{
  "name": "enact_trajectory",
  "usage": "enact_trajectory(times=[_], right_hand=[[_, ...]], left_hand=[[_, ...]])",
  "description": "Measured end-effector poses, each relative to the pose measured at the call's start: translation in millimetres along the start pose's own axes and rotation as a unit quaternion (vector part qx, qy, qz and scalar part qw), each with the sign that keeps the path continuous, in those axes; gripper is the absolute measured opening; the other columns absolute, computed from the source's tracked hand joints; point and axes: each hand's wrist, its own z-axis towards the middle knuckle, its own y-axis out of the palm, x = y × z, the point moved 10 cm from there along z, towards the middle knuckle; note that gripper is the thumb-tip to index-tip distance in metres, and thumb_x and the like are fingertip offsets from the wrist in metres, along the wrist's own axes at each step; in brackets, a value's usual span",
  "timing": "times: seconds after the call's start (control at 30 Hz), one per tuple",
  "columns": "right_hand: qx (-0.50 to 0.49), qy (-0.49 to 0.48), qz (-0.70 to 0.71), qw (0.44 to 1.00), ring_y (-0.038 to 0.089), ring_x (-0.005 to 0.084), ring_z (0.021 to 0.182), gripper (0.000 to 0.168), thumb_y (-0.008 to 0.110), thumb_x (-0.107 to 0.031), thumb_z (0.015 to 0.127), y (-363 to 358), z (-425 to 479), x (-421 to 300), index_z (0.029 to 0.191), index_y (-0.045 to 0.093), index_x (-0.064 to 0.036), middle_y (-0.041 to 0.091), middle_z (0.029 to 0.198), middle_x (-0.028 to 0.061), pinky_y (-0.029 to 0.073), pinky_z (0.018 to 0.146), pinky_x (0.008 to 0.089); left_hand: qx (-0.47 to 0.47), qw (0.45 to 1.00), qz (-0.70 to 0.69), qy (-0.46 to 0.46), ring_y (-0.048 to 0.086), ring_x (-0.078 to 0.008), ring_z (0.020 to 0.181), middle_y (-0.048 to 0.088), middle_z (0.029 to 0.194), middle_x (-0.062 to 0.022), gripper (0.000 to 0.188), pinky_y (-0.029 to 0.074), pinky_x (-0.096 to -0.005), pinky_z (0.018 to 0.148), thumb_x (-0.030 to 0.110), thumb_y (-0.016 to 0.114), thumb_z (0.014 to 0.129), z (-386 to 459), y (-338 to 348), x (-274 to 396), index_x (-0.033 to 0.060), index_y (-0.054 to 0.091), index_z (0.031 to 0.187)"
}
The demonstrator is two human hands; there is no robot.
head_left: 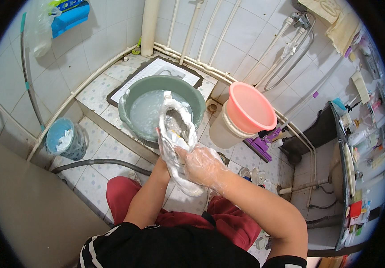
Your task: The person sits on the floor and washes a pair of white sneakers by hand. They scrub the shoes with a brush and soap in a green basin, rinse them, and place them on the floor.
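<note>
A white shoe, coated in thick suds, is held up with its opening towards me, over the near rim of a green plastic basin. My left hand supports the shoe from its left side and underside, mostly hidden behind it. Lather covers my right hand, whose fingers curl onto the shoe's right side near the opening. A white piece with a yellow mark shows in the opening; I cannot tell if it belongs to the shoe. Cloudy, sudsy water lies in the basin.
The basin stands on a raised tiled step beside a squat-toilet pan. Right of it, a pink basin tops a white bucket. A blue bin, grey hose, purple mop and several shoes surround me.
</note>
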Motion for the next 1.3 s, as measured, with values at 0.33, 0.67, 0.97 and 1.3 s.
enact_trajectory(times=[0.33,0.67,0.97,1.3], right_hand=[[0.140,0.143,0.111,0.974,0.059,0.0422,0.081,0.052,0.054,-0.008,0.068,-28,33,38,0.120,0.048,-0.002,0.059,0.080,0.0297,0.047,0.073,0.0476],[0.005,0.070,0.086,0.994,0.059,0.0432,0.079,0.057,0.052,-0.009,0.070,-3,10,24,0.125,0.043,-0.003,0.059,0.081,0.0291,0.046,0.074,0.0484],[0.000,0.182,0.037,0.983,0.059,0.0405,0.091,0.058,0.042,-0.006,0.077,6,49,63,0.131,0.027,0.008,0.059,0.095,0.0286,0.046,0.081,0.0453],[-0.026,0.124,0.431,0.894,0.044,0.0117,0.035,0.023,0.044,-0.009,0.078,7,33,113,0.099,0.049,-0.001,0.051,0.057,0.0036,0.033,0.030,0.0267]], left_hand=[[0.002,1.000,0.003,-0.025,0.043,-0.0281,0.116,0.037,0.133,-0.0100,0.076,0.036,-0.0450,0.098,0.067,0.030,0.082,5,2,-13,0.0157,0.024,0.137],[0.017,0.999,0.022,-0.037,0.044,-0.0270,0.116,0.040,0.132,-0.0106,0.073,0.036,-0.0439,0.099,0.064,0.032,0.084,5,-14,-14,0.0119,0.028,0.136],[0.043,0.992,0.066,-0.095,0.044,-0.0261,0.116,0.043,0.130,-0.0111,0.071,0.036,-0.0429,0.100,0.060,0.034,0.086,1,-48,-20,0.0085,0.032,0.134],[0.118,0.972,0.132,-0.156,0.058,-0.0247,0.097,0.058,0.105,-0.0101,0.040,0.047,-0.0391,0.087,0.035,0.047,0.092,-9,-89,-32,0.0038,0.049,0.117]])
